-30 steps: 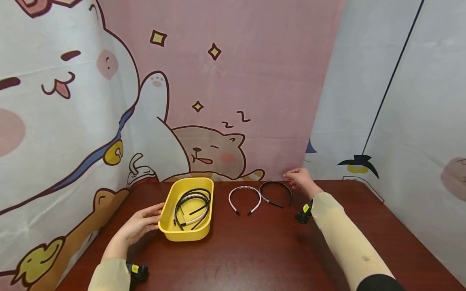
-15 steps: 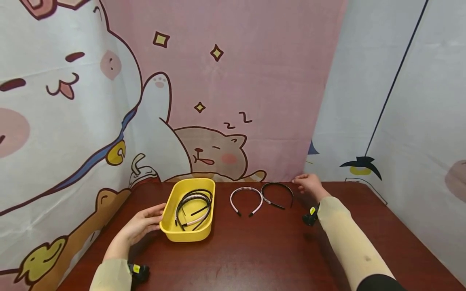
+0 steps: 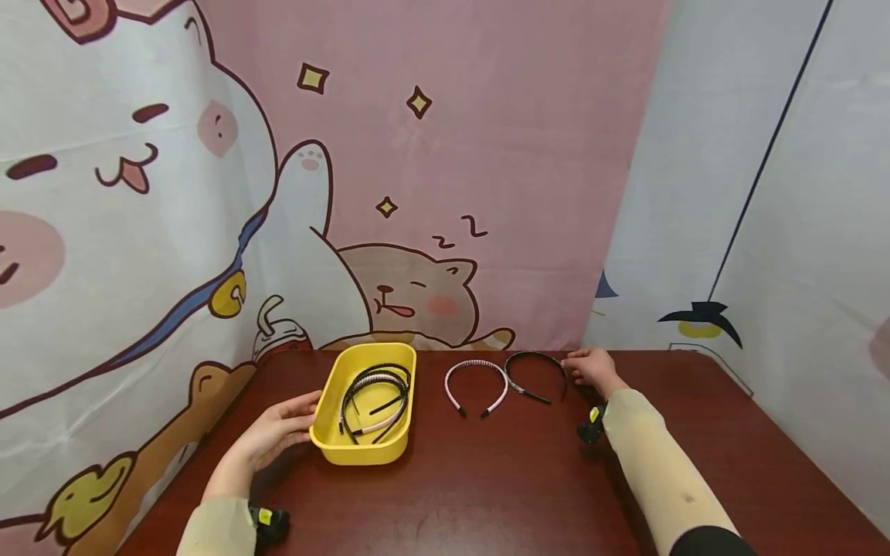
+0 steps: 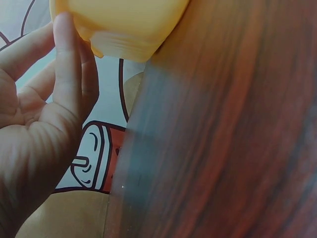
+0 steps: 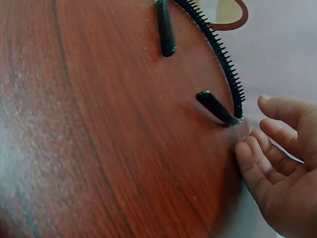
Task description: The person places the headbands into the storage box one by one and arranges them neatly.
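My left hand [image 3: 281, 432] touches the left side of a yellow plastic basket [image 3: 322, 444] with extended fingers. In the left wrist view those fingers [image 4: 67, 64] lie against the basket's wall. Inside the basket rest several headbands [image 3: 375, 378], black ones and a pale pink one. My right hand [image 3: 591, 369] is at the table's back edge, just right of a black toothed headband [image 3: 531, 354] lying on the table. In the right wrist view its loosely bent fingers [image 5: 252, 166] are close beside the headband's end, with nothing visible between them. A pale pink headband [image 3: 476, 363] lies left of the black one.
Everything stands on a dark reddish-brown wooden table [image 3: 480, 486]. A cartoon-printed cloth [image 3: 528, 193] hangs right behind the table's back edge and along both sides. The two loose headbands lie next to each other near that back edge.
My right hand moved right, away from the black headband, then came down beside its right end. My left hand stays on the basket. The whole view has shifted slightly.
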The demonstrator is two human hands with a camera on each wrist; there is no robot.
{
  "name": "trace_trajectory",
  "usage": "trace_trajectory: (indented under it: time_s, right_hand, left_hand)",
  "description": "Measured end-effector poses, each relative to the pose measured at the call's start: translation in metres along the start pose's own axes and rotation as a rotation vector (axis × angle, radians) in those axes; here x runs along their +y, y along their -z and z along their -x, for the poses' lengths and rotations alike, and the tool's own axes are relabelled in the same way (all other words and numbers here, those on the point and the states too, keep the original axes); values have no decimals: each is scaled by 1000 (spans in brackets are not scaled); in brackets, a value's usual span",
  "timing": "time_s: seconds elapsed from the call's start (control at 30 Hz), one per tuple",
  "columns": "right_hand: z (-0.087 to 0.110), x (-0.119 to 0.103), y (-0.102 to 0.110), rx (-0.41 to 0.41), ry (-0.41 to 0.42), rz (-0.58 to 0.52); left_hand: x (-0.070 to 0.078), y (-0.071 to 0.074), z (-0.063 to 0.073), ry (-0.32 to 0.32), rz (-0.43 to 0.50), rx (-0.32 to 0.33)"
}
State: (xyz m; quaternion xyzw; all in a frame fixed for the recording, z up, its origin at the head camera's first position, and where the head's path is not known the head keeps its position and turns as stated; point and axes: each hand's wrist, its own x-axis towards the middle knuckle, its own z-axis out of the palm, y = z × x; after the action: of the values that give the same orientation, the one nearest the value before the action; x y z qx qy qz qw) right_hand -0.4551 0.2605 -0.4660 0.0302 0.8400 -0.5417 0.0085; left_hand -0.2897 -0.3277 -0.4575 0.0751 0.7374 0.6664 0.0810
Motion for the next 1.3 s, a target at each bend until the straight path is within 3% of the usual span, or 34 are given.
trace_trajectory:
  time_s: [0.53,0.77,1.0,1.17,1.3]
  right_hand:
    - [-13,-3,-6,2,48,157]
    - [-11,-3,-10,34,125,285]
    - [-3,-6,-13,77,137,376]
    - [1,-8,-13,92,112,384]
    - [2,-10,-11,83,87,317]
  left_hand:
    - [1,-1,-1,-21,16,-26]
    - [1,0,-2,-17,22,-24]
    - [1,-1,1,-11,23,-22]
    - [1,-1,1,-12,27,-19]
    - [1,-1,0,-13,26,-10]
